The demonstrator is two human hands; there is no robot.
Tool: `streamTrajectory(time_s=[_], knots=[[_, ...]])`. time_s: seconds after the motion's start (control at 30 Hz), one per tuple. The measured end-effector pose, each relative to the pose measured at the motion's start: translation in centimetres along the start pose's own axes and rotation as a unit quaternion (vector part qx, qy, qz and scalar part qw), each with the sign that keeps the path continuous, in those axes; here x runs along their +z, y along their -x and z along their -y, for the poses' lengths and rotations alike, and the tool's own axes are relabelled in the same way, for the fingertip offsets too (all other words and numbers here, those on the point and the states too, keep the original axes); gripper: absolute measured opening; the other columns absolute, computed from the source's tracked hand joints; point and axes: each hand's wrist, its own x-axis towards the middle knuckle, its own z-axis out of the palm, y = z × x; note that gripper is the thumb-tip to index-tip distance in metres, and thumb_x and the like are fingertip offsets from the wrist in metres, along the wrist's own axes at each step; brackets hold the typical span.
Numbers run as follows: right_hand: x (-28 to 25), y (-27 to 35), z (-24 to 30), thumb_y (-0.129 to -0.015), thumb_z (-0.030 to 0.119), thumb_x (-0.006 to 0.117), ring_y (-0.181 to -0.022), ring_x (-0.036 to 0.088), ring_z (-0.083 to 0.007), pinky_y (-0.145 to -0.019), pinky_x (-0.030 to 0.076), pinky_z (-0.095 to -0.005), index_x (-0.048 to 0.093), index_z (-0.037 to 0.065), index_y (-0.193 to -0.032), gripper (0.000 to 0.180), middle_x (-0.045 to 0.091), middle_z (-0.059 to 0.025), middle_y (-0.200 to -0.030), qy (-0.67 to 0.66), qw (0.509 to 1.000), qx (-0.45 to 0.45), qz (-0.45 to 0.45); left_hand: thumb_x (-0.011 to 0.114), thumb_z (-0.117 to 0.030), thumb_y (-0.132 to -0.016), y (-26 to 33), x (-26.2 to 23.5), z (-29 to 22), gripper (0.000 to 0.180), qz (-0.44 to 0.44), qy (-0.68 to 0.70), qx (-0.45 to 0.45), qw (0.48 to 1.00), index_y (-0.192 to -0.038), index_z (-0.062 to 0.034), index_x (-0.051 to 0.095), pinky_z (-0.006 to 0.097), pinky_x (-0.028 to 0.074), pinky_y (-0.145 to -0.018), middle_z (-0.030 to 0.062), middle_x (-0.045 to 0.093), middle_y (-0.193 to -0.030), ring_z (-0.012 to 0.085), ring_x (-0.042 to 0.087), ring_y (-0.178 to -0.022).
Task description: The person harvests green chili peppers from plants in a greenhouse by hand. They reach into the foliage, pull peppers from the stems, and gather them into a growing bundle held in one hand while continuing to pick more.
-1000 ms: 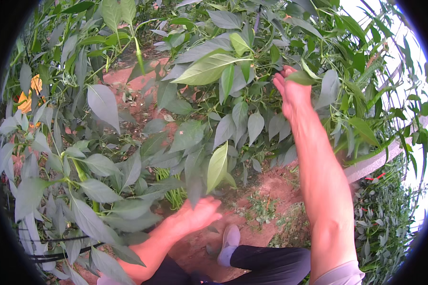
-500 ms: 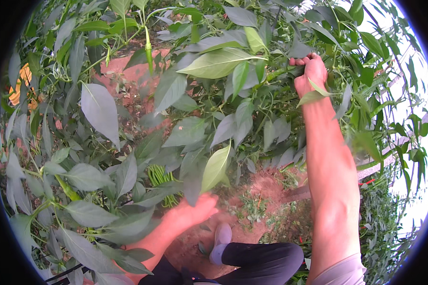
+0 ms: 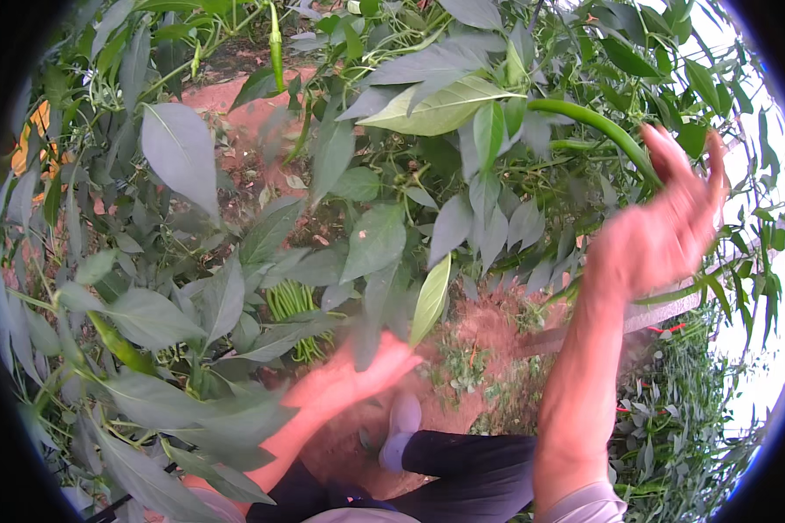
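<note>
My right hand (image 3: 658, 231) is raised at the right among the pepper plants, blurred, its fingers stretched apart. Right beside its fingers curves a long green chili pepper (image 3: 597, 119); I cannot tell whether they touch. Low in the middle is my left hand (image 3: 379, 366), partly covered by hanging leaves and smeared, so its grip does not show. Close to it, behind leaves, lies a bunch of slender green chili peppers (image 3: 292, 302). A pale green leaf (image 3: 430, 301) hangs just above the left hand's fingertips.
Dense pepper foliage (image 3: 174, 157) surrounds both arms. Another green chili (image 3: 276, 48) hangs at the top left. Something orange (image 3: 33, 148) shows at the far left. Below are reddish soil (image 3: 344, 444), my shoe (image 3: 401, 427) and a pale rail (image 3: 549, 342).
My right hand has moved right and down from the stems, its closed fingers spreading. The curved chili has come into sight beside it. My left hand has shifted slightly right and up.
</note>
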Motion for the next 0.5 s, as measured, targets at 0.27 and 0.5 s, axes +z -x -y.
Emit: streamTrajectory(time_s=[0.27,0.5], knots=[[-7.3,5.4,9.7,-0.114,0.034,0.037,-0.068,0.053,-0.0158,-0.067,0.046,-0.0323,0.037,-0.001,-0.151,0.051,0.059,-0.0075,-0.075,0.052,0.983,0.140,-0.110,0.093,-0.037,-0.076,-0.7,-5.3,-5.4,0.098,-0.233,0.218,0.014,0.948,-0.152,0.0014,0.044,0.041,0.049,-0.107,0.0160,0.062,-0.135,0.0277,0.061,-0.125],[-4.6,17.6,10.0,-0.112,0.027,0.048,-0.057,0.053,-0.0085,-0.056,0.047,-0.0245,0.052,-0.001,-0.143,0.042,0.063,-0.0019,-0.070,-0.037,0.884,0.465,-0.017,0.086,-0.027,-0.084,-2.2,-3.0,-7.5,0.093,0.001,0.453,-0.018,0.891,-0.158,-0.0005,0.036,0.043,0.039,-0.118,0.0167,0.054,-0.148,0.0286,0.052,-0.138]])
